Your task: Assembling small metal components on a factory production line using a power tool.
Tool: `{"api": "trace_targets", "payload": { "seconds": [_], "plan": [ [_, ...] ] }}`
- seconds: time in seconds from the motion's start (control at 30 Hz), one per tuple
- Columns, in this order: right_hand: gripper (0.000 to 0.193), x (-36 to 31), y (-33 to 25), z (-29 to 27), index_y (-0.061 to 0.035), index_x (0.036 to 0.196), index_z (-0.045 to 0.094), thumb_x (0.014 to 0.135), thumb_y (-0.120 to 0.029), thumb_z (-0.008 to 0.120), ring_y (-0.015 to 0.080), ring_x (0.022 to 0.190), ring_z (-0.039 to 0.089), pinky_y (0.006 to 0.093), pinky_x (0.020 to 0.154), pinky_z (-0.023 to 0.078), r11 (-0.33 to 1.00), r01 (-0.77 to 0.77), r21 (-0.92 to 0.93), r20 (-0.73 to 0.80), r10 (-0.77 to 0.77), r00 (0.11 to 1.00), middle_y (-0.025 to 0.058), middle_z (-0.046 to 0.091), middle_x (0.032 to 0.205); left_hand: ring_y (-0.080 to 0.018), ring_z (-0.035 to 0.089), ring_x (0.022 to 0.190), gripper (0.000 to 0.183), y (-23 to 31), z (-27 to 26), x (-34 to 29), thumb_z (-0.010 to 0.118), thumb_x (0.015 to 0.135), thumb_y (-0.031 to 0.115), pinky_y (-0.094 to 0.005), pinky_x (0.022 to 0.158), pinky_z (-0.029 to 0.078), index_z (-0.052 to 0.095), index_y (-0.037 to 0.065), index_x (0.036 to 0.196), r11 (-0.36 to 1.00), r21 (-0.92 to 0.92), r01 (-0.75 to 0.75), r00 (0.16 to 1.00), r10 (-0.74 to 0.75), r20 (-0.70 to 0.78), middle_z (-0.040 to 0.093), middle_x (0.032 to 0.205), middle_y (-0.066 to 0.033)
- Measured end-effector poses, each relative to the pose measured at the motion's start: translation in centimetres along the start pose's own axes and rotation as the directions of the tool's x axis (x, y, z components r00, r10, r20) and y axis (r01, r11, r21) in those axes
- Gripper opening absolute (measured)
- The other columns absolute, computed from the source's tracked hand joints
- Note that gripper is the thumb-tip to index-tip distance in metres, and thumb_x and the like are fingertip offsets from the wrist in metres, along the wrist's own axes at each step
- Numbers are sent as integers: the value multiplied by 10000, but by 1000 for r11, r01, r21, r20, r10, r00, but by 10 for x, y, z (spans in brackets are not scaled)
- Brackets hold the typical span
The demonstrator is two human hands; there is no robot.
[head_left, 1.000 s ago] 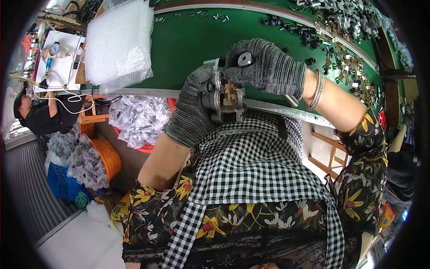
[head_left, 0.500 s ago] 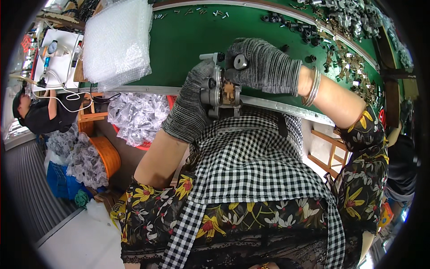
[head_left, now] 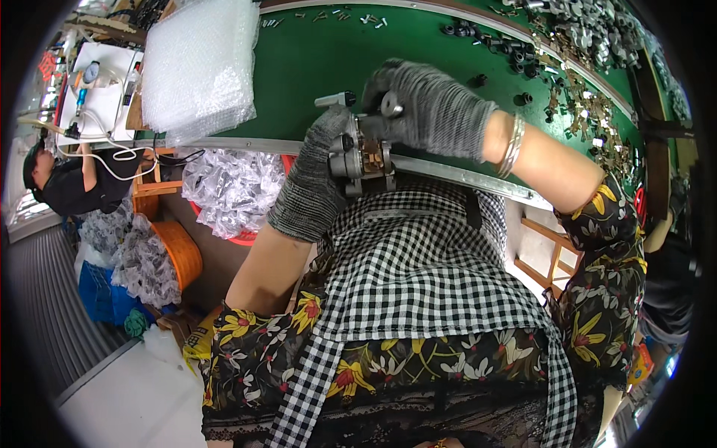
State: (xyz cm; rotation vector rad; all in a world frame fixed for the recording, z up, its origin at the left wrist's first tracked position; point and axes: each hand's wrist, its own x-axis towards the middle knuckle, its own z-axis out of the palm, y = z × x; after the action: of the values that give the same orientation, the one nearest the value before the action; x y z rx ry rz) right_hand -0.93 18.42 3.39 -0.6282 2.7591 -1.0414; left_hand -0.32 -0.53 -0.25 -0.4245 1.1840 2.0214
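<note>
In my left hand (head_left: 317,168), which wears a grey knitted glove, is a grey metal brake caliper (head_left: 362,166) with brown metal pieces showing in its slot. It is held above the near edge of the green workbench. A small silver cylinder with a dark end (head_left: 334,99) juts out above the left fingers. My right hand (head_left: 426,108), gloved alike, closes around a piece with a round metal end (head_left: 392,103), right against the caliper's upper side. Most of that piece is hidden in the fist, so its kind is unclear.
Bubble-wrap sheets (head_left: 198,71) lie on the bench's left part. Bolts (head_left: 373,21), black rubber parts (head_left: 519,56) and metal clips (head_left: 590,112) lie along the far and right sides. Below left stands a red basket of clear bags (head_left: 231,190). A person (head_left: 82,179) is at far left.
Both hands and the caliper have shifted slightly left. The right hand has turned a little, and the round metal end has moved left with it. The silver cylinder shows more.
</note>
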Motion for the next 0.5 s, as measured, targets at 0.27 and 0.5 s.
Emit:
{"api": "trace_targets", "payload": {
  "seconds": [0.27, 0.5],
  "plan": [
    [267, -25, 3, -56, -58, 1027, 639, 809, -198, 705, 123, 621, 607, 245, 509, 501, 957, 244, -154, -516, -289, 806, 58, 634, 786, -240, 647, 791, 362, -40, -19, -20, 567, 860, 429, -403, 640, 569, 583, 90, 984, 893, -397, -213, 976, 173, -133, 635, 855, -48],
    [215, -2, -17, -4, -109, 1030, 649, 832, -185, 686, 113, 486, 511, 247, 420, 409, 838, 496, -229, -561, -530, 636, 6, 564, 647, -203, 576, 781, 280, -50, -16, -14, 541, 857, 435, -382, 623, 518, 532, 157, 895, 818, -522, -242, 963, 138, -231, 575, 883, -38]
  ]
}}
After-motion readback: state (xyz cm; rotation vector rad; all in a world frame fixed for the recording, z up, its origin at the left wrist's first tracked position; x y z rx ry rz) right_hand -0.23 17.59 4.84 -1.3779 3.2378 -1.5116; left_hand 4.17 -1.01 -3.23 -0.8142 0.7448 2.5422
